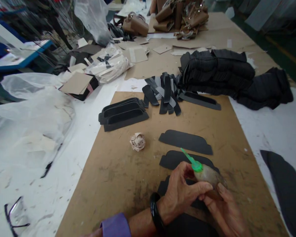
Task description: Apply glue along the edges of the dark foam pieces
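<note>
My left hand (180, 191), with a black bangle (157, 210) at its wrist, is closed around the near side of a glue bottle (208, 174). The bottle is cloudy, and its thin green nozzle (192, 160) points up and to the left. From the right, my right hand (224, 207) grips the bottle's lower end. Beneath both hands lie flat dark panels with shaped edges, partly covered by them. Two more such panels lie just beyond, the farther panel (186, 141) in full view and the nearer panel (171, 159) partly hidden.
On the brown board (108, 174) sit a crumpled ball (137, 142), stacked black pieces (124, 113) and a heap of dark strips (166, 92). Large black stacks (217, 72) stand at the back right. Plastic bags (32, 121) and glasses (16, 215) lie left.
</note>
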Available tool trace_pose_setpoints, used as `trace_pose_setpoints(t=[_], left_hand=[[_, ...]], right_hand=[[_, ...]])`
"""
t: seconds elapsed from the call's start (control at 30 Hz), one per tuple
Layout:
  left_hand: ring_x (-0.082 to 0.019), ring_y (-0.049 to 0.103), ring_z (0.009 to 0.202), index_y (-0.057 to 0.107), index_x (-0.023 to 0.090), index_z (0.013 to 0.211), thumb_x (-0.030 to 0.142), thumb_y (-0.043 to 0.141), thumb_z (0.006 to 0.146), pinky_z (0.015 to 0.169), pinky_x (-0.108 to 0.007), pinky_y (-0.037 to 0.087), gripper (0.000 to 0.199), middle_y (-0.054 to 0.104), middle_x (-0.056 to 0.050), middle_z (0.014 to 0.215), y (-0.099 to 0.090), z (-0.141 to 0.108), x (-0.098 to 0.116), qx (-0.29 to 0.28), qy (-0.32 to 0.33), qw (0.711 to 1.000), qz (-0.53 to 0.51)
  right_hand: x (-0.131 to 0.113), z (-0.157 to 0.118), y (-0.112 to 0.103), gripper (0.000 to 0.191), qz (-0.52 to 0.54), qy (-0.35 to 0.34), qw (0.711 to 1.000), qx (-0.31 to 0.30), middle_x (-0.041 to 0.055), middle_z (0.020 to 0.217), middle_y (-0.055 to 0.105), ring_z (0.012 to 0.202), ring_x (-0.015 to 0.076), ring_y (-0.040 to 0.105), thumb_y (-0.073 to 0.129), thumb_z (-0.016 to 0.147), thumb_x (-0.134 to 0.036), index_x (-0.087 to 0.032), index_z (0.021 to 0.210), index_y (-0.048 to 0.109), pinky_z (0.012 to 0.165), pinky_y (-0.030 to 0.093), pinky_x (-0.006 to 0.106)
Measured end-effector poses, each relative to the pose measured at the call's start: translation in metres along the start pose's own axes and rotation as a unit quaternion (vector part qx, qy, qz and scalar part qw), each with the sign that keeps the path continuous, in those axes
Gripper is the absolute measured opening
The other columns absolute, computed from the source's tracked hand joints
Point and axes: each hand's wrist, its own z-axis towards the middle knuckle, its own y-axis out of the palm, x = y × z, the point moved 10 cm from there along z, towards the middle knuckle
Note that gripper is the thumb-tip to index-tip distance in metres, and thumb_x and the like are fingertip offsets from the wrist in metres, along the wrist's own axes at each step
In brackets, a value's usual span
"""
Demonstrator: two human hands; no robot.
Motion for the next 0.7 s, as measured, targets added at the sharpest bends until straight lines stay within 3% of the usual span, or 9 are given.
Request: trace_pose_setpoints(t=[0.1,0.17,0.27,0.33,0.37,0.43,0.57,0.63,0.7], left_hand=[[-0.016,0.058,0.073,0.062,0.019,0.085,0.045,0.075,0.059,0.068,-0.028,0.045,0.039,0.062,-0.003,0.078,0.005,0.000,-0.004,-0.015,-0.018,0.999,-0.035],[-0.015,0.057,0.069,0.062,0.018,0.085,0.048,0.073,0.061,0.067,-0.027,0.044,0.040,0.061,-0.002,0.075,0.012,0.000,-0.006,-0.036,-0.041,0.995,-0.085],[-0.014,0.057,0.068,0.063,0.016,0.084,0.052,0.069,0.064,0.068,-0.026,0.044,0.042,0.060,-0.002,0.073,0.023,0.001,-0.008,-0.068,-0.073,0.981,-0.164],[-0.016,0.058,0.076,0.064,0.015,0.086,0.051,0.070,0.063,0.074,-0.028,0.044,0.043,0.062,-0.004,0.081,0.029,0.003,-0.005,-0.084,-0.073,0.973,-0.201],[-0.017,0.059,0.080,0.064,0.015,0.088,0.050,0.071,0.063,0.077,-0.029,0.043,0.044,0.063,-0.005,0.084,0.030,0.005,-0.003,-0.086,-0.070,0.971,-0.213],[-0.019,0.059,0.085,0.064,0.015,0.093,0.047,0.073,0.063,0.080,-0.031,0.043,0.045,0.064,-0.006,0.089,0.029,0.009,-0.001,-0.079,-0.062,0.968,-0.229],[-0.020,0.060,0.086,0.064,0.016,0.099,0.043,0.074,0.064,0.080,-0.032,0.045,0.046,0.065,-0.007,0.091,0.035,0.015,0.000,-0.110,-0.054,0.963,-0.240],[-0.021,0.061,0.087,0.062,0.018,0.104,0.042,0.073,0.065,0.080,-0.033,0.046,0.047,0.065,-0.006,0.093,0.037,0.018,0.002,-0.133,-0.045,0.960,-0.241],[-0.022,0.061,0.093,0.059,0.019,0.111,0.042,0.071,0.069,0.083,-0.035,0.047,0.049,0.065,-0.007,0.099,0.036,0.020,0.006,-0.159,-0.028,0.958,-0.238]], right_hand=[[-0.010,-0.001,-0.003,0.027,-0.030,-0.021,0.999,0.022,0.0040,0.075,0.061,0.076,0.0229,0.059,0.056,0.076,-0.045,-0.024,0.093,0.061,0.063,0.052,0.037],[-0.028,-0.003,-0.010,0.042,-0.104,-0.076,0.990,0.064,0.0048,0.094,0.062,0.082,0.0234,0.059,0.061,0.072,-0.045,-0.027,0.109,0.054,0.070,0.051,0.038],[-0.065,-0.013,-0.014,0.064,-0.283,-0.218,0.925,0.129,0.0078,0.117,0.052,0.102,0.0281,0.054,0.070,0.063,-0.042,-0.025,0.120,0.046,0.088,0.043,0.042],[-0.080,-0.022,-0.004,0.068,-0.370,-0.299,0.871,0.122,0.0086,0.121,0.050,0.112,0.0304,0.047,0.073,0.061,-0.038,-0.024,0.121,0.045,0.097,0.035,0.045],[-0.082,-0.024,0.001,0.069,-0.391,-0.318,0.857,0.107,0.0087,0.123,0.049,0.116,0.0309,0.044,0.073,0.060,-0.037,-0.024,0.122,0.044,0.100,0.031,0.046],[-0.079,-0.022,0.006,0.075,-0.389,-0.299,0.869,0.069,0.0084,0.130,0.045,0.122,0.0311,0.039,0.072,0.062,-0.038,-0.026,0.128,0.040,0.102,0.029,0.045],[-0.069,-0.007,0.002,0.080,-0.286,-0.189,0.938,0.040,0.0098,0.132,0.046,0.118,0.0310,0.046,0.061,0.066,-0.056,-0.025,0.134,0.033,0.092,0.042,0.040],[-0.069,0.001,-0.004,0.076,-0.291,-0.149,0.943,0.068,0.0107,0.119,0.056,0.105,0.0303,0.056,0.063,0.063,-0.058,-0.025,0.128,0.041,0.085,0.047,0.039],[-0.075,0.010,-0.007,0.069,-0.335,-0.137,0.927,0.096,0.0096,0.110,0.060,0.095,0.0287,0.060,0.068,0.059,-0.053,-0.025,0.118,0.049,0.079,0.050,0.038]])
